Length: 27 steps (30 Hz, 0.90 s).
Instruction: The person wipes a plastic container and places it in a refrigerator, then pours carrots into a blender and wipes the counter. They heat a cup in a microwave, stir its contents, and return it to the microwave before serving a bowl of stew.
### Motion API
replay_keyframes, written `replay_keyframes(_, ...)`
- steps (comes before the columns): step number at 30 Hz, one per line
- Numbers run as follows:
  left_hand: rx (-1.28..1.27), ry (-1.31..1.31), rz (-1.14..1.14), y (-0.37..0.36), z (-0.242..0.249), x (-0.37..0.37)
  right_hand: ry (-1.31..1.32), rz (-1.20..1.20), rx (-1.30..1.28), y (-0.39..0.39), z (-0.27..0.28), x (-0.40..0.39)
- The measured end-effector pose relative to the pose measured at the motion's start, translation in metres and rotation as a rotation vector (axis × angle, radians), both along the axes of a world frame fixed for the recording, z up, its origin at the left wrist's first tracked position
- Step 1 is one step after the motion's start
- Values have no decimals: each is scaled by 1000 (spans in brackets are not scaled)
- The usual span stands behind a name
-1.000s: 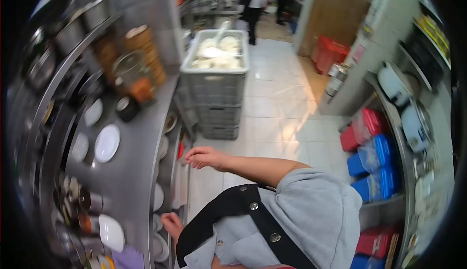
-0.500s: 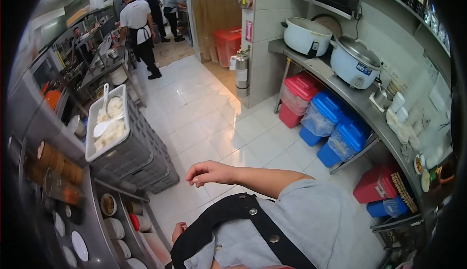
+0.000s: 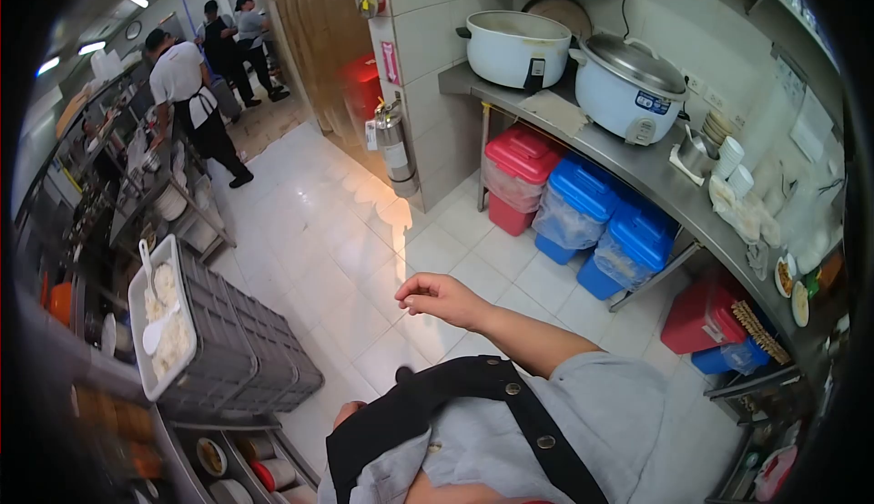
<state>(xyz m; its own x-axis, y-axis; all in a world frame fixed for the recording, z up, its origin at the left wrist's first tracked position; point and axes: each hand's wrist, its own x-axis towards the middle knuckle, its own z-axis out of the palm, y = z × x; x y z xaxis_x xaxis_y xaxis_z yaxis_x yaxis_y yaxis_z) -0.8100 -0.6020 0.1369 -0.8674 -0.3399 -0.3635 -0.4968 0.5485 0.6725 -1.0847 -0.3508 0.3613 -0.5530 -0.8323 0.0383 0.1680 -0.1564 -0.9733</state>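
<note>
My right hand hangs in the air over the white tiled floor, its fingers loosely bent and a small gap left by the thumb. It holds nothing. Only a bit of my left hand shows beside the black apron strap; its fingers are hidden. To the left, a white tub of rice stands on stacked grey crates, with a white spoon and a white ladle-like utensil in it. Neither hand touches them.
A steel counter along the right wall carries an open rice cooker and a lidded one. Under it stand a red bin and blue bins. A fire extinguisher hangs on the wall corner. Several people stand far left, one in white.
My view has turned right and tilted down. My right hand stays empty and appears further right and slightly higher. The rice tub has shifted left and lower in view.
</note>
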Motion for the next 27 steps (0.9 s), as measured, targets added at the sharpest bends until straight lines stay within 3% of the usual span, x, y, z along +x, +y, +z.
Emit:
replay_keyframes(8,-50,50,-123,-54,-1,-137,137,-133,28,-8,-4,-111)
replay_keyframes(14,-186,170,-319,-86,37,-297,256,-274,31,-20,47,-207)
replay_keyframes(20,-269,386,-578,-56,102,-456,611,-643,173,14,75,-284)
replay_keyframes(27,-236,798,-721,18,168,-626,653,-897,254,87,97,-385)
